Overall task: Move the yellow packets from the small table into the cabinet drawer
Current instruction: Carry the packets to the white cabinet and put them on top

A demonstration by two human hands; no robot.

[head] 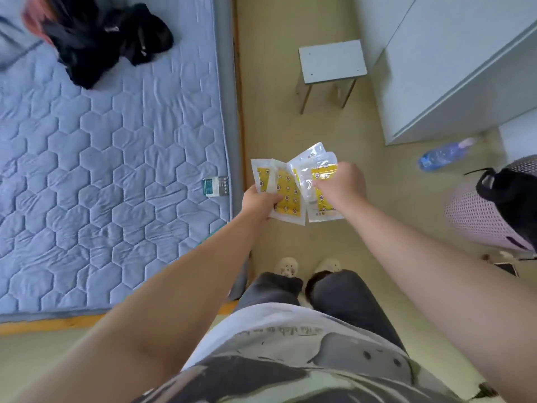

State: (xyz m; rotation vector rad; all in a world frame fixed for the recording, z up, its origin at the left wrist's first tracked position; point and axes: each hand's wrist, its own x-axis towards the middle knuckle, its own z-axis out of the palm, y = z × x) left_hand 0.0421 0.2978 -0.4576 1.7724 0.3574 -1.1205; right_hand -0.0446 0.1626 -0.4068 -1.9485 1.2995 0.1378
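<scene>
Your fingers are curled tight on the packets (287, 193): left hand (260, 200) pinches some, right hand (340, 184) the others, in the air before you, well apart from the cabinet (453, 68). Better gather all in one hand, to free the other for the drawer

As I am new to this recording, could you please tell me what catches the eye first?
The yellow packets stand out at centre, held fanned between left hand and right hand. A quilted blue mattress fills the left; the small table stands ahead beside the white cabinet.
</scene>
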